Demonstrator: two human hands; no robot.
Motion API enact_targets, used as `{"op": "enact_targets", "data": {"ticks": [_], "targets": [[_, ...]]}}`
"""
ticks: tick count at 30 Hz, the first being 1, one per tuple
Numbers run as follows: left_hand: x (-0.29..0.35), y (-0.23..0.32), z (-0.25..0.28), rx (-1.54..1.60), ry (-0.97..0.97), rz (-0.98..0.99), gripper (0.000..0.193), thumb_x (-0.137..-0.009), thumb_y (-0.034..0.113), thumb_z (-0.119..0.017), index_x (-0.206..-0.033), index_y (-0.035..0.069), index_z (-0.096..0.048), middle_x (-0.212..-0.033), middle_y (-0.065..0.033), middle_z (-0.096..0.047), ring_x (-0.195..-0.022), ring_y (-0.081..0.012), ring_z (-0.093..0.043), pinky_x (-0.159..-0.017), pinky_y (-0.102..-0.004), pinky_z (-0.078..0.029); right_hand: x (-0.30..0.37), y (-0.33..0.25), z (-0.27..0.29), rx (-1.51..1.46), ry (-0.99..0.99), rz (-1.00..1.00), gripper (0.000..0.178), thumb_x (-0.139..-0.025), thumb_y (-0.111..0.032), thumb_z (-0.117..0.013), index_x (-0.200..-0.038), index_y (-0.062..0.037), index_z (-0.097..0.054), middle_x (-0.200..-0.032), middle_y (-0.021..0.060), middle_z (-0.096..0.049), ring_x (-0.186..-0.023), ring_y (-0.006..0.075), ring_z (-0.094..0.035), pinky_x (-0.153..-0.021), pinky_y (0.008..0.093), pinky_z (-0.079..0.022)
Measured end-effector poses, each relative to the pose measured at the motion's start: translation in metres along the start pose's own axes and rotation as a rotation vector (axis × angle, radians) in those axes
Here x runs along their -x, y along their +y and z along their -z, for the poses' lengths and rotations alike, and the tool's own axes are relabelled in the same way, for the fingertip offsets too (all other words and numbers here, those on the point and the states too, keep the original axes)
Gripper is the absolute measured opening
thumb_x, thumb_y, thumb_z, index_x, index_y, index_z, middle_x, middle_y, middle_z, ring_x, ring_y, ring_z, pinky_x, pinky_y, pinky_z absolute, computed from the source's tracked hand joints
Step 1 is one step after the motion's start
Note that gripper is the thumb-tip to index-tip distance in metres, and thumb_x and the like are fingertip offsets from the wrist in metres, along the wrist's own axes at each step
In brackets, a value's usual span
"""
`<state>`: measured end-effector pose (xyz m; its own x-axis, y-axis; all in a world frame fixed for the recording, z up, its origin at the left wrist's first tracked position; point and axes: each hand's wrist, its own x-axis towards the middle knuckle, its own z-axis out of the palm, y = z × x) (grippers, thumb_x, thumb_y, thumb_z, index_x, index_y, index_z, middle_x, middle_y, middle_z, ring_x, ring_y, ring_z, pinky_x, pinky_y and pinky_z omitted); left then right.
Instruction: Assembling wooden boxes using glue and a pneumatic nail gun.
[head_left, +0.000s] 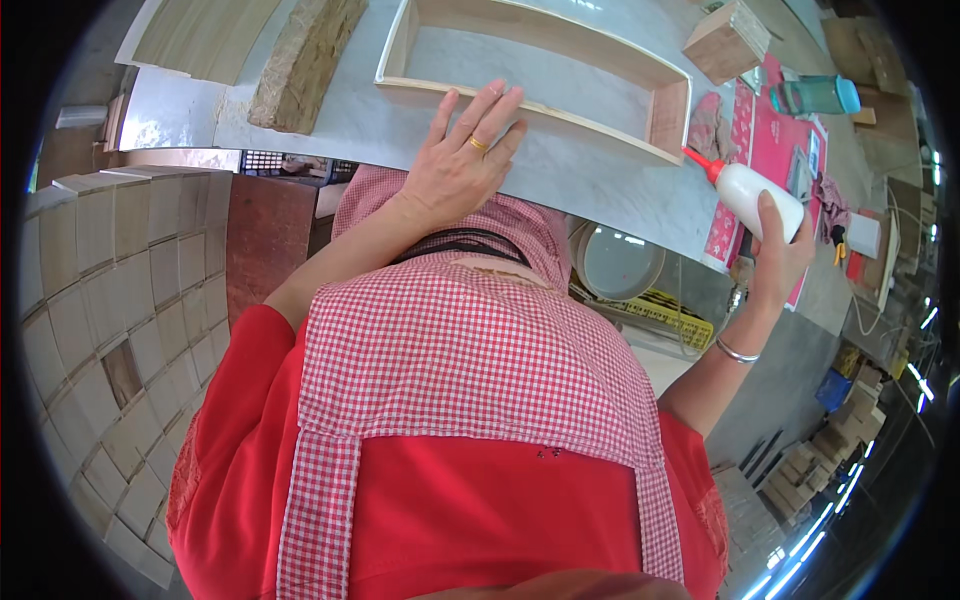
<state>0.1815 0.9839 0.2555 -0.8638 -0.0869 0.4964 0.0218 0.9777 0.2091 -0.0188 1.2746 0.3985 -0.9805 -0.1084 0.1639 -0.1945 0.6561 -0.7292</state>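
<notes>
While your right hand [783, 253] grips the white bottle [758, 200] by the bench's [615, 185] near edge, its red nozzle [708, 166] points at the frame's [668, 120] near right corner — whether they touch, I cannot tell. Your left hand [462, 168] lies over the frame's near wall, fingers slightly apart, not gripping. The frame lies flat, alongside the bench's near edge.

Too hard a squeeze could flood that corner. A bump from the nozzle could swing the frame, since you seem to steady only one wall, and a pull there might drag it toward the bench's edge. Drips could soil the pink cloth [706, 125], just beyond the nozzle.

Counting from near to far: two hands, one white bottle, one nozzle, one frame of four walls, one cloth, one rough block [308, 65] left of the frame, one teal flask [815, 95] and one box [728, 42] toward the bench's right end. The boards [200, 40] at its left end are cut off — no sure count.
</notes>
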Motion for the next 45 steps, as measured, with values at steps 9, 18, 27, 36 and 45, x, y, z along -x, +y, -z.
{"op": "enact_targets", "data": {"ticks": [9,18,27,36,45], "targets": [[0.006,0.010,0.013,0.022,-0.072,-0.068,0.034,-0.084,0.020,-0.063,-0.116,0.008,-0.065,-0.155,-0.0135,-0.033,-0.146,-0.0291,-0.027,-0.116,-0.0570,-0.020,0.034,-0.045,-0.059,-0.410,-0.211,-0.043,0.045,-0.081,-0.028,-0.079,-0.108,0.0013,-0.060,-0.086,0.0069,-0.062,-0.063,0.0091,-0.055,-0.047,0.0224,-0.041],[0.016,0.011,0.013,0.029,-0.183,-0.089,0.033,-0.088,0.020,-0.054,-0.116,0.006,-0.062,-0.154,-0.0157,-0.035,-0.145,-0.0294,-0.029,-0.117,-0.0585,-0.019,0.071,-0.121,-0.165,-0.553,-0.492,0.115,0.046,-0.080,-0.027,-0.082,-0.107,0.0021,-0.059,-0.089,0.0066,-0.063,-0.068,0.0099,-0.057,-0.052,0.0233,-0.046],[0.021,0.007,0.010,0.064,-0.146,-0.099,0.031,-0.089,0.021,-0.053,-0.114,0.005,-0.061,-0.155,-0.0157,-0.033,-0.145,-0.0302,-0.028,-0.117,-0.0588,-0.021,0.069,-0.131,-0.186,-0.484,-0.506,0.180,0.046,-0.079,-0.027,-0.083,-0.104,0.0042,-0.060,-0.093,0.0085,-0.065,-0.080,0.0149,-0.061,-0.072,0.0288,-0.051],[0.018,0.010,0.012,0.076,-0.126,-0.125,0.029,-0.088,0.020,-0.056,-0.111,0.006,-0.063,-0.155,-0.0141,-0.035,-0.146,-0.0277,-0.030,-0.115,-0.0577,-0.025,0.054,-0.106,-0.143,-0.360,-0.395,0.132,0.042,-0.080,-0.027,-0.081,-0.103,0.0019,-0.061,-0.088,0.0058,-0.063,-0.073,0.0104,-0.057,-0.059,0.0245,-0.047],[0.017,0.015,0.007,0.045,-0.113,-0.139,0.027,-0.087,0.021,-0.062,-0.110,0.007,-0.064,-0.151,-0.0113,-0.039,-0.145,-0.0259,-0.031,-0.115,-0.0561,-0.025,0.038,-0.067,-0.087,-0.235,-0.291,0.094,0.037,-0.084,-0.029,-0.077,-0.103,-0.0001,-0.063,-0.082,0.0042,-0.063,-0.055,0.0057,-0.051,-0.045,0.0196,-0.038]]}}
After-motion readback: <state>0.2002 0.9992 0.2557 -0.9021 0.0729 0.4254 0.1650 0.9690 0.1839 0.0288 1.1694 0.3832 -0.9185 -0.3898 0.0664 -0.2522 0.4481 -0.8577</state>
